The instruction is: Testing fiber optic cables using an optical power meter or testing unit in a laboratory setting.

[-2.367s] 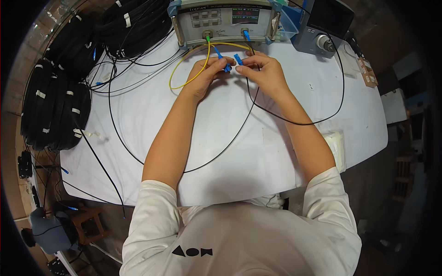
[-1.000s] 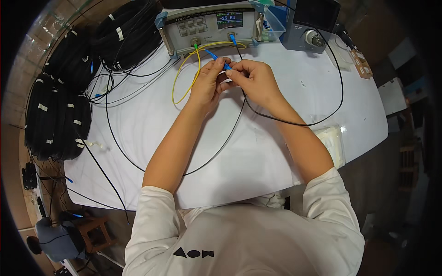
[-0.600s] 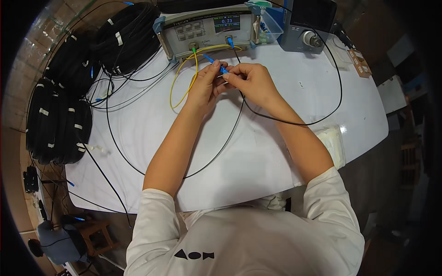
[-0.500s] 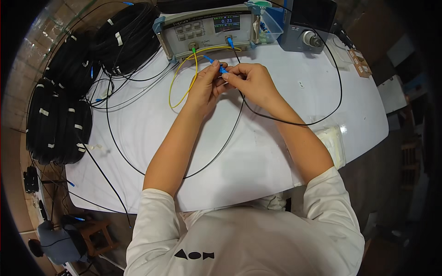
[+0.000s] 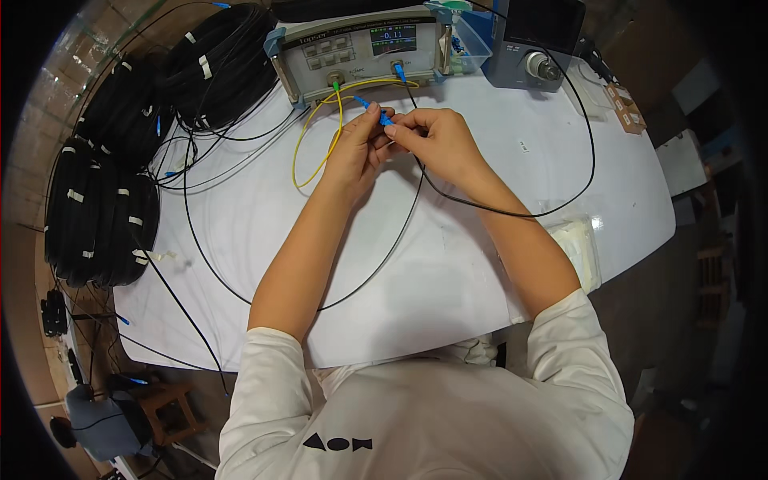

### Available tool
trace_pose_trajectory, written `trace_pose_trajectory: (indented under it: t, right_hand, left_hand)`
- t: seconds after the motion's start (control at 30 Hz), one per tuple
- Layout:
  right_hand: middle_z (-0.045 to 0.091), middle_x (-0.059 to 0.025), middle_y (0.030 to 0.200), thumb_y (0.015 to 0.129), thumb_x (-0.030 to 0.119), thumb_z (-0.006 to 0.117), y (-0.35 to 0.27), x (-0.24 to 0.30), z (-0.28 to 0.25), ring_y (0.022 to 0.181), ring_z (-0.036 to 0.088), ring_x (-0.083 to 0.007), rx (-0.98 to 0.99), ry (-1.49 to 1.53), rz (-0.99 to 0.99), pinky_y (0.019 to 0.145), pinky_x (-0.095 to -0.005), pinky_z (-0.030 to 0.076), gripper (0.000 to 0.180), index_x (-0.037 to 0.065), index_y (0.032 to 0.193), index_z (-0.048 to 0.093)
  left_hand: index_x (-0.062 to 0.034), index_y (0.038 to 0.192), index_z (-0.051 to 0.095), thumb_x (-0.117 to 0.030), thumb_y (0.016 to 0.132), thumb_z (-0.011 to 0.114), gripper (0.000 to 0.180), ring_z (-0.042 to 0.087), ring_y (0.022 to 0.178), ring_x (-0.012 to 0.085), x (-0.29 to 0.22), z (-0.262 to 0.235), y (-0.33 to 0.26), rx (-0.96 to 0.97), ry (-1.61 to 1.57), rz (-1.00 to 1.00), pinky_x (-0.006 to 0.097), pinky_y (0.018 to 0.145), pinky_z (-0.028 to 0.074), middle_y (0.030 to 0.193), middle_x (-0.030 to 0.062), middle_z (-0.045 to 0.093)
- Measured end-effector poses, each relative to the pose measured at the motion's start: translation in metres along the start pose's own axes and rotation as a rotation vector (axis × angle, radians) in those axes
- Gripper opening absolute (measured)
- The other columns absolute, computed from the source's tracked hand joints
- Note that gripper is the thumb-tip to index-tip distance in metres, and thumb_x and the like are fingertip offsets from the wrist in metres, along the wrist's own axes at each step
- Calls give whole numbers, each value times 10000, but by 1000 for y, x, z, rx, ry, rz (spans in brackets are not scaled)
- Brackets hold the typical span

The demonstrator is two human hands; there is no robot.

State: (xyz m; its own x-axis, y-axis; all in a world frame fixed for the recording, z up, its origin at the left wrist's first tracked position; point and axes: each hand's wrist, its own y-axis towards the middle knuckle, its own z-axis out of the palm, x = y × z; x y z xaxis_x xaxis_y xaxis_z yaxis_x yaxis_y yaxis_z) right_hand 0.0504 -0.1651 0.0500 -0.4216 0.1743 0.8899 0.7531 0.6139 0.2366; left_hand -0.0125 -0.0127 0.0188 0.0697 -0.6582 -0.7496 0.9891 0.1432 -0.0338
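My left hand (image 5: 358, 150) and my right hand (image 5: 434, 142) meet over the far middle of the white table (image 5: 448, 272), fingertips touching. Between them they pinch small blue fibre connectors (image 5: 382, 117). A yellow cable (image 5: 312, 148) loops from the left hand back to a port on the grey test instrument (image 5: 360, 50) at the far edge. A thin black cable (image 5: 496, 210) runs from the right hand in a wide arc across the table to the right, and another arc sweeps toward me.
Coils of black cable (image 5: 104, 200) lie stacked along the left side. A dark box with a knob (image 5: 534, 44) stands far right beside a clear plastic bin (image 5: 472, 36). A clear packet of white wipes (image 5: 578, 250) rests near the right edge.
The view has shifted slightly; both hands stay together near the instrument, fingers working the blue connectors, with the hands a little closer to the instrument's front than 2.4 s ago.
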Motion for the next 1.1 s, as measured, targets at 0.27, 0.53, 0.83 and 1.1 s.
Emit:
trace_pose_trajectory:
  t: [0.27, 0.53, 0.83, 1.1]
  right_hand:
    - [715, -117, 726, 831, 322, 725, -1, 7, -4, 646, 686, -213, -14, -139, 2, 622, -317, 516, 317, 7, 857, 746]
    - [594, 15, 629, 873, 285, 734, -8, 10, -7, 572, 504, -55, 53, 82, 66, 508, -242, 389, 295, 6, 787, 688]
    - [672, 4, 860, 934, 374, 657, 19, -24, -31, 738, 559, -72, -190, 328, 182, 690, -223, 413, 288, 88, 933, 694]
    - [700, -36, 995, 966, 358, 620, 34, -24, -13, 895, 655, -128, -58, 587, 301, 809, -321, 522, 308, 69, 1069, 648]
  left_hand:
    - [-43, 1036, 636, -338, 985, 582, 304, 691, 830, 177, 0, 4, 0, -72, 296, 104, 309, 736, 596, 967, 88, 686]
    - [-46, 971, 579, -366, 981, 572, 320, 679, 748, 200, -23, -14, -1, -359, 348, 144, 318, 639, 593, 866, 70, 630]
    - [-13, 941, 681, -473, 859, 631, 470, 652, 758, 341, -23, -24, -4, -377, 1695, 42, 436, 710, 501, 813, 171, 684]
    - [-25, 1147, 616, -258, 800, 734, 434, 608, 1027, 370, -13, -21, -12, -487, 1771, 434, 453, 830, 519, 1143, 170, 601]
